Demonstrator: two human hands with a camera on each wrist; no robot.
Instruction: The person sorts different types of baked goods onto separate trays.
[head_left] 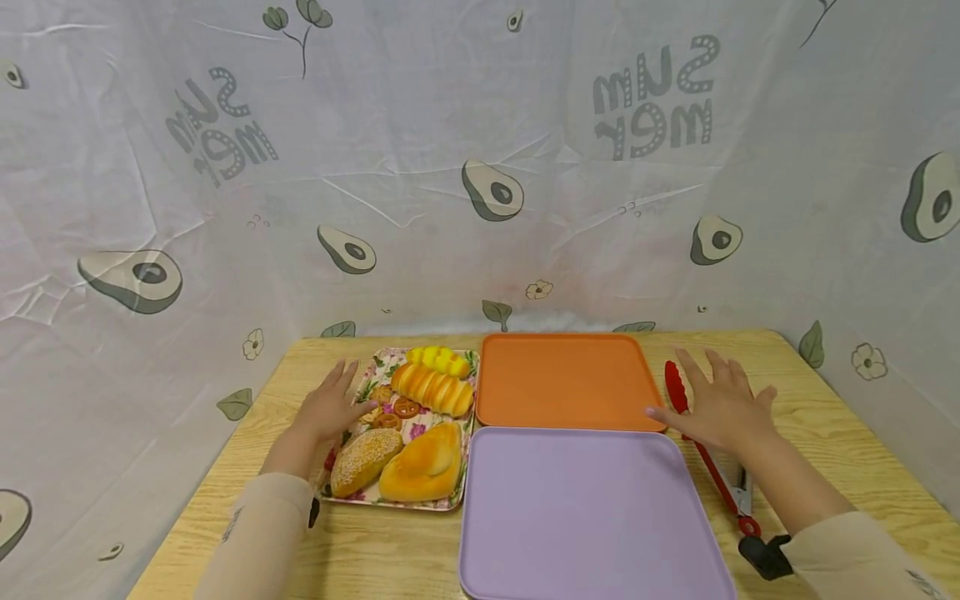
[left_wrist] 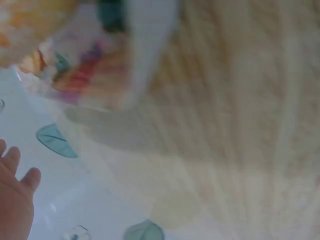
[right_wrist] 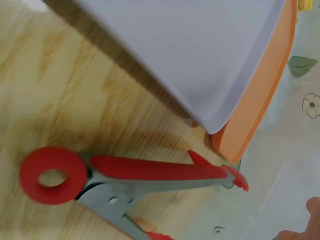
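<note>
Steer empty, outspread left hand point(head_left: 324, 406), eight o'clock, clear of breads point(head_left: 433, 390); lower outspread right hand point(head_left: 722, 412), four o'clock, gently toward tongs point(head_left: 716, 477).

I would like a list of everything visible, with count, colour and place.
Floral tray: 1, multicoloured, left
Large breads: 4, yellow to golden, floral tray
Small pieces: several, brown, floral tray
Orange tray: 1, orange, back centre
Purple tray: 1, purple, front centre
Tongs: 1, red-grey, right
Table: 1, wood-coloured, underneath
Printed cloth: count unclear, pale, behind
Wrist devices: 2, black, cuffs
Sleeves: 2, beige, forearms
Left hand: 1, bare, by floral tray
Right hand: 1, bare, by tongs
</note>
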